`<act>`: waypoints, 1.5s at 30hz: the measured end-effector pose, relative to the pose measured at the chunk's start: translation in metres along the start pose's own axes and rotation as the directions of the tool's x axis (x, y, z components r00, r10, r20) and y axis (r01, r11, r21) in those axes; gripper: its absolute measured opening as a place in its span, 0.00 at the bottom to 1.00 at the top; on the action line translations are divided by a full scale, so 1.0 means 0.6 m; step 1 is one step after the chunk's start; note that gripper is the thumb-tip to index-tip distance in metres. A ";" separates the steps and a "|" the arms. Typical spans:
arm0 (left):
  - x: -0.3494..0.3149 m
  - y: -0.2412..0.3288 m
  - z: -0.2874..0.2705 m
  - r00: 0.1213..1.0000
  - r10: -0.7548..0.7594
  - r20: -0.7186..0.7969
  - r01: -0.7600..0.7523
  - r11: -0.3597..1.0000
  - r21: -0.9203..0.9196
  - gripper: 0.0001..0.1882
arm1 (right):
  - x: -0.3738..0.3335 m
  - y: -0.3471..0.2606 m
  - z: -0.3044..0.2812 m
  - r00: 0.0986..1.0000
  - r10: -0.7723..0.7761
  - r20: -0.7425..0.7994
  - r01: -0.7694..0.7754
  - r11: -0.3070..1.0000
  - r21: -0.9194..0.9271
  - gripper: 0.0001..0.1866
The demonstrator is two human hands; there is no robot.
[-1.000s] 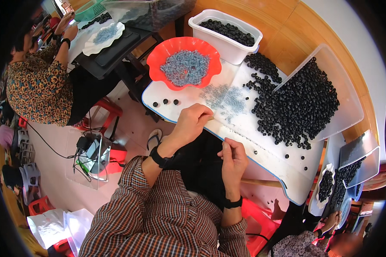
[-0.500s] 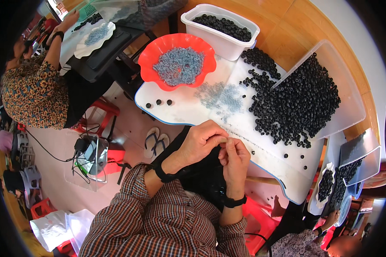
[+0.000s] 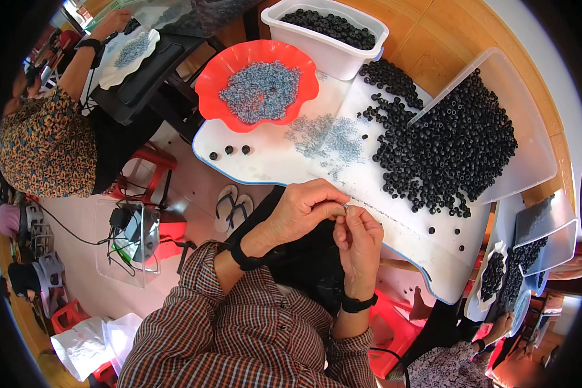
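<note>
My left hand [image 3: 309, 208] and my right hand [image 3: 358, 240] meet fingertip to fingertip over the table's near edge. Both are closed in a pinch. Something tiny and greyish shows between the fingertips, too small to name. Just beyond them, small clear bluish pieces [image 3: 330, 141] lie scattered on the white table [image 3: 265, 169]. A red wavy-rimmed bowl [image 3: 204, 83] at the far left of the table holds many more of these pieces. To the right of my hands spreads a large heap of small black ring-like parts [image 3: 449, 139], partly inside a tipped clear bin [image 3: 530, 152].
A white tub [image 3: 333, 55] of black parts stands at the back. Several loose black parts lie near the right edge, others at the left corner. A co-worker [image 3: 52, 142] sits at a dark table, far left; another person [image 3: 449, 367] works at lower right. Slippers [image 3: 233, 208] lie on the floor.
The whole view has shifted slightly, with the table and bowl a little further left and up. My hands stay pinched together, the right one a little further right. A loose black part beside it no longer shows.
</note>
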State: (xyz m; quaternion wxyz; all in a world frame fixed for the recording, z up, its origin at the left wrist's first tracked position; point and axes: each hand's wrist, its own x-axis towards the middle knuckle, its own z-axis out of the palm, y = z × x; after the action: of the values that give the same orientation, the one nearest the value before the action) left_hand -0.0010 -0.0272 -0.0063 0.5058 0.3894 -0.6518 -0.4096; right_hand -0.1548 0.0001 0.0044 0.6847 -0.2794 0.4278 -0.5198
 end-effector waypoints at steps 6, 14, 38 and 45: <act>0.009 0.003 0.007 0.999 0.035 -0.004 -0.035 0.999 0.037 0.05 | 0.007 -0.002 -0.003 1.000 -0.006 0.001 0.006 1.000 -0.011 0.11; 0.019 -0.012 0.039 0.997 0.064 -0.047 -0.059 0.994 0.090 0.03 | 0.010 -0.001 -0.003 0.993 -0.105 -0.061 0.099 0.990 -0.097 0.11; 0.047 0.002 0.058 0.931 -0.316 -0.181 0.314 0.949 -0.042 0.07 | -0.002 0.000 0.009 0.940 -0.273 -0.205 0.163 0.887 -0.432 0.08; 0.082 -0.041 0.069 0.990 0.038 -0.136 0.040 0.850 0.525 0.07 | -0.036 -0.016 -0.046 0.830 -0.392 -0.397 0.225 0.887 -0.404 0.06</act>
State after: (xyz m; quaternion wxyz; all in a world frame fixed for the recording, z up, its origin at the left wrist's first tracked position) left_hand -0.0485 -0.0759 -0.0190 0.4244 0.5413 -0.7013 -0.1871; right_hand -0.1854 0.0195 0.0055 0.4076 -0.3259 0.6116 -0.5947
